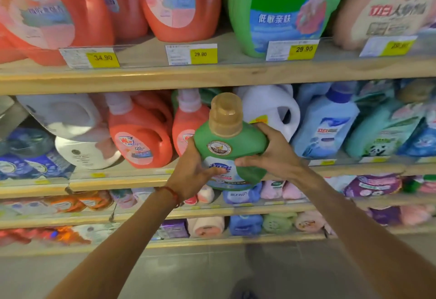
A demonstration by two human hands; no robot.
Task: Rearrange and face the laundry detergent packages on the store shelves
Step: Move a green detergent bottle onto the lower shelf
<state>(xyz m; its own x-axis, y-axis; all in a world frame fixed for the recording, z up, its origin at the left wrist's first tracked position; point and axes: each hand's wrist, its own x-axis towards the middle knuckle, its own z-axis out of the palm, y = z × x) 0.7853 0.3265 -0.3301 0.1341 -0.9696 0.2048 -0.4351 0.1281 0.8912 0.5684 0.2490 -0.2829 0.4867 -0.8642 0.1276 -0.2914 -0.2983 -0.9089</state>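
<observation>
Green detergent bottle (230, 143) gripped from both sides by left hand (192, 173) and right hand (274, 154), fingers curled

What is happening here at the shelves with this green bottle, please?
A person holds a green detergent bottle with both hands in front of a wooden shelf. The left hand grips its lower left side and the right hand grips its right shoulder. The bottle is upright, tan cap on top, label towards the camera, and it stands on no shelf yet. Behind it stand orange bottles and a white jug.
</observation>
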